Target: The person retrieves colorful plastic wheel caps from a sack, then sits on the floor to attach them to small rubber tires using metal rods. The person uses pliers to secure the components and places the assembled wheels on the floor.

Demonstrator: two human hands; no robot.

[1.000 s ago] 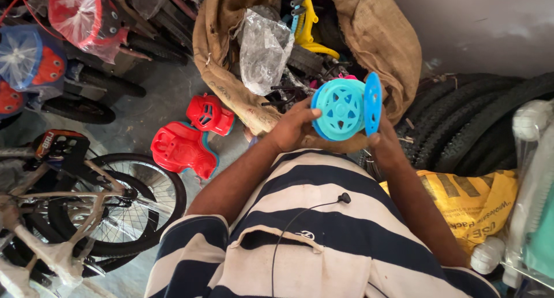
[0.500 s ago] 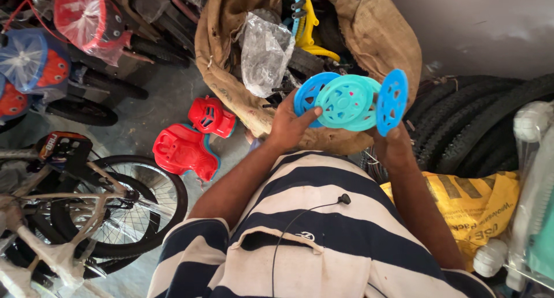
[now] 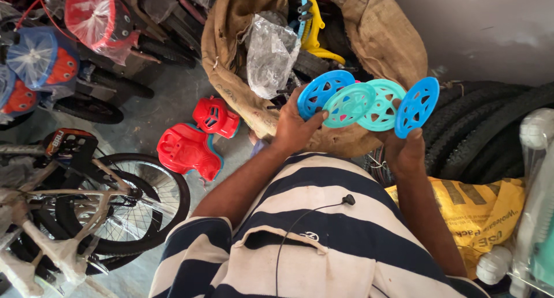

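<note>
Both hands clasp a fanned row of four plastic wheel discs: the left hand (image 3: 294, 130) closes its fingers and thumb on the blue disc (image 3: 323, 93) and the turquoise disc (image 3: 348, 105) at its end, while the right hand (image 3: 404, 151) pinches the second turquoise disc (image 3: 381, 105) and the outer blue disc (image 3: 416, 106). Held up in the air in front of the striped shirt (image 3: 323, 240), the row runs left to right, faces tilted toward the camera. Behind it gapes a burlap sack (image 3: 381, 38) of bicycle parts. Red plastic seats (image 3: 190, 148) lie on the grey concrete floor (image 3: 156, 107), beside a bicycle wheel (image 3: 138, 205). Black tyres (image 3: 479, 125) are stacked to the right above a yellow bag (image 3: 479, 217).
</note>
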